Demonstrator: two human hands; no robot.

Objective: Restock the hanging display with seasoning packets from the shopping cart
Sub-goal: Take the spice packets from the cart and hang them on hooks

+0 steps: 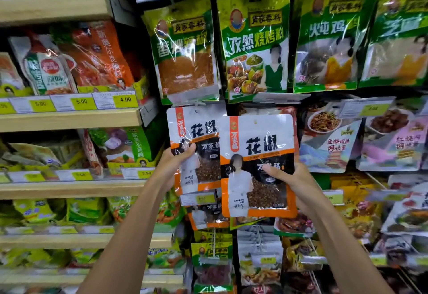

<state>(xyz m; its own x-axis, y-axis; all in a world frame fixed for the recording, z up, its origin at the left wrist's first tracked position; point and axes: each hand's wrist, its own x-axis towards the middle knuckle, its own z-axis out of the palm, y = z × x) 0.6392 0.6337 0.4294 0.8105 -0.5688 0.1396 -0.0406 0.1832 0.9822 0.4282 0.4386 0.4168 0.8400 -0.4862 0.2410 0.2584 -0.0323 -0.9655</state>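
I have two pepper packets up in front of the hanging display, both white on top with orange bands and a black lower half. My left hand (176, 161) grips the left packet (196, 131) by its left edge, thumb curled over the front and fingers behind. My right hand (294, 182) pinches the right packet (257, 155) at its right edge, thumb pressed on the front. The right packet lies in front and covers the right edge of the left one. I cannot tell whether either is on a hook. A third packet (206, 218) of the same kind hangs lower, mostly hidden behind the two I hold, just under a yellow price label (201, 198). Above runs a row of four green packets (254, 46), side by side and nearly touching. A clear label holder (278, 98) juts out at their bottom edge, just over the top edge of my right packet, so there is little room upward. To the right, a packet with a noodle picture (328, 136) sits just beside my right packet's edge. To the left stand five wooden shelves (69, 120), one above another, the lowest blurred. The end of the second sits near my left packet's top corner. On that shelf's front I can read three price tags (125, 99): 5.00, 5.00 and 4.00. Between my forearms more packets hang in two columns, close together.
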